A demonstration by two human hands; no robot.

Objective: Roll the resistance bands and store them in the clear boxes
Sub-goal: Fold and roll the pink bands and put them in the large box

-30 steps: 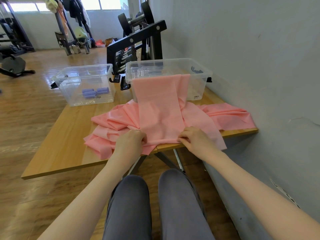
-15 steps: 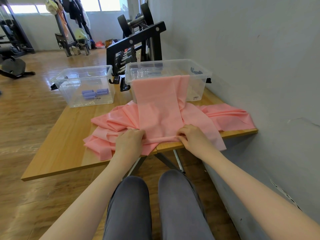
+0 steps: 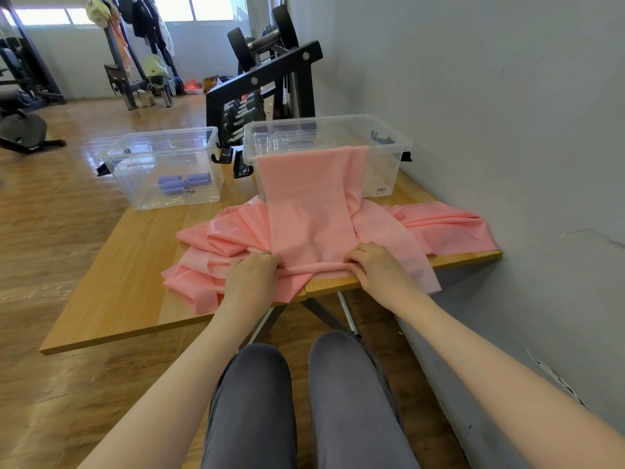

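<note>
Together, two hands roll one pink band before two boxes.

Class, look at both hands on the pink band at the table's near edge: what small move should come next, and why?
Probably roll the started tube forward another turn. Both the left hand and right hand pinch a thin first roll of the pink resistance band, whose flat length runs ahead up over the right clear box rim, unrolled.

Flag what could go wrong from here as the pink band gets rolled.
1. The pink band hangs over the rim of the right clear box; rolling toward it may tug the box.
2. Both the left hand and right hand grip a thin roll above loose pink folds, which might get caught in.
</note>
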